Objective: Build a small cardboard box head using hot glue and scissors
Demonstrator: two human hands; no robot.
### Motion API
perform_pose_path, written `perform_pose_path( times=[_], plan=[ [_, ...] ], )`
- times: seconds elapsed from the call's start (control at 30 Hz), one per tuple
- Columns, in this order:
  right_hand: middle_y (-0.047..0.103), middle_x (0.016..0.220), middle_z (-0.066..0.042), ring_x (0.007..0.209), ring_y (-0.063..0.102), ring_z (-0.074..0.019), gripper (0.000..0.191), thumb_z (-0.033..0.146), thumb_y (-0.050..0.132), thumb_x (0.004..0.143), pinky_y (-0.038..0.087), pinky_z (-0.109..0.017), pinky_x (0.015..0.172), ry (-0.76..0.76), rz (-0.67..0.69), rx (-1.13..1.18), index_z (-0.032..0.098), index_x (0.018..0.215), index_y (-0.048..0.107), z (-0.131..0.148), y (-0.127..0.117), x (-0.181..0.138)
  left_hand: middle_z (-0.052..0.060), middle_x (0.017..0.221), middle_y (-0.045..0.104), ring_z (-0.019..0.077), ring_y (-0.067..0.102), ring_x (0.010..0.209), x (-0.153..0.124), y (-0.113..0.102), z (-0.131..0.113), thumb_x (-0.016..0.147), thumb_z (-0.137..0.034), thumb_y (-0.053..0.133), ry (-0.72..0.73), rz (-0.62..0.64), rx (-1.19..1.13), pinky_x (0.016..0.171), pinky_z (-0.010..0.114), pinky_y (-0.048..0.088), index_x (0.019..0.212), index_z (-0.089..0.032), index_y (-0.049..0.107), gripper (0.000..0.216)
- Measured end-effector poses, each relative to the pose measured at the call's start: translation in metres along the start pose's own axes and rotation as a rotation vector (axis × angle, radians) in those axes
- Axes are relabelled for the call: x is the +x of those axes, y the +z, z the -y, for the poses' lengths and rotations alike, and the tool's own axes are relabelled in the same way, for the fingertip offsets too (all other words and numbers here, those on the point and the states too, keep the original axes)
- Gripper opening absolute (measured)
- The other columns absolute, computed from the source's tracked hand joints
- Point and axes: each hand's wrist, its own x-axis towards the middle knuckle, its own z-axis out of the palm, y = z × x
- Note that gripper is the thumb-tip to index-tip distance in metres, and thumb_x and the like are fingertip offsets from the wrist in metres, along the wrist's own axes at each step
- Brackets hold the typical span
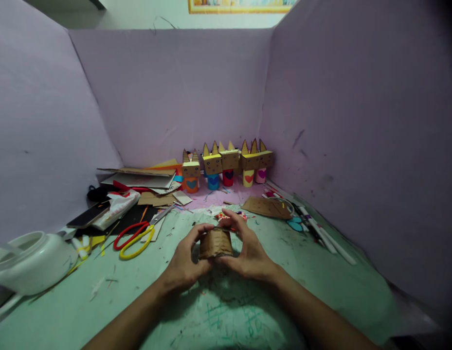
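Observation:
A small roll of brown corrugated cardboard point(215, 243) is held between both hands just above the green table point(320, 287), in the middle of the view. My left hand point(185, 260) grips its left end, thumb over the top. My right hand point(247, 250) grips its right end, with fingers curled over its far edge. Behind it lie small scraps of coloured paper point(226, 216).
Several cardboard cat figures point(226, 167) stand along the back wall. Red and yellow scissors point(136, 237) lie at left by stacked card sheets point(141, 179), a phone point(87, 215) and a white pot point(30, 262). A cardboard piece point(265, 207) and white pens point(326, 238) lie at right. Purple walls enclose three sides.

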Motion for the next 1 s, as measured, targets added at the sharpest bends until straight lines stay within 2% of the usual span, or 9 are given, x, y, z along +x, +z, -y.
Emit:
perform_pose_path(
  times=[0.07,0.13,0.23,0.37,0.47,0.7,1.0],
  plan=[
    [0.056,0.110,-0.007,0.103,0.058,-0.0255,0.087,0.022,0.072,0.064,0.045,-0.043,0.094,-0.071,0.008,-0.071,0.026,0.138,0.028,0.000,-0.001,-0.001,0.011,0.128,0.053,0.0332,0.047,0.122,0.000,-0.002,0.002,0.062,-0.024,0.072,0.001,0.020,-0.078,0.101,0.042,0.037,0.120,-0.021,0.052,0.061],
    [0.058,0.111,-0.008,0.102,0.059,-0.0266,0.087,0.022,0.070,0.066,0.046,-0.044,0.092,-0.161,0.027,-0.160,0.026,0.140,0.026,0.001,-0.001,-0.001,0.012,0.128,0.053,0.0349,0.047,0.122,0.001,-0.003,0.003,0.063,-0.033,0.072,-0.030,-0.012,-0.191,0.098,0.043,0.039,0.120,-0.020,0.052,0.062],
    [0.060,0.113,-0.011,0.101,0.060,-0.0282,0.088,0.020,0.066,0.068,0.047,-0.044,0.087,-0.290,0.058,-0.281,0.025,0.143,0.021,0.003,0.001,0.000,0.013,0.119,0.058,0.0331,0.054,0.113,0.004,0.000,0.005,0.064,-0.039,0.073,-0.118,-0.068,-0.234,0.092,0.042,0.043,0.118,-0.018,0.051,0.063],
    [0.064,0.111,-0.013,0.095,0.061,-0.0297,0.092,0.018,0.065,0.069,0.048,-0.046,0.081,-0.392,0.075,-0.407,0.024,0.146,0.015,0.003,0.005,0.003,0.009,0.103,0.063,0.0281,0.060,0.098,0.009,0.002,0.007,0.057,-0.036,0.077,-0.169,-0.106,-0.191,0.085,0.037,0.045,0.112,-0.017,0.052,0.063],
    [0.065,0.110,-0.012,0.090,0.061,-0.0291,0.094,0.017,0.065,0.069,0.048,-0.045,0.078,-0.457,0.090,-0.452,0.023,0.147,0.013,0.001,0.008,0.004,0.006,0.095,0.063,0.0261,0.061,0.095,0.011,0.002,0.006,0.052,-0.027,0.076,-0.219,-0.156,-0.230,0.084,0.035,0.045,0.106,-0.018,0.054,0.060],
    [0.067,0.103,-0.010,0.084,0.061,-0.0276,0.091,0.015,0.061,0.069,0.048,-0.043,0.074,-0.490,0.058,-0.460,0.025,0.147,0.014,0.003,0.011,0.004,0.003,0.088,0.065,0.0241,0.063,0.089,0.010,0.004,-0.007,0.045,-0.015,0.072,-0.275,-0.218,-0.308,0.079,0.033,0.046,0.105,-0.019,0.052,0.063],
    [0.067,0.103,-0.008,0.084,0.063,-0.0266,0.089,0.015,0.061,0.072,0.051,-0.044,0.072,-0.454,0.026,-0.443,0.033,0.146,0.014,0.006,0.013,0.002,0.003,0.087,0.066,0.0236,0.063,0.089,0.006,0.008,-0.012,0.049,-0.018,0.070,-0.203,-0.240,-0.276,0.079,0.033,0.047,0.103,-0.020,0.049,0.058]
  ],
)
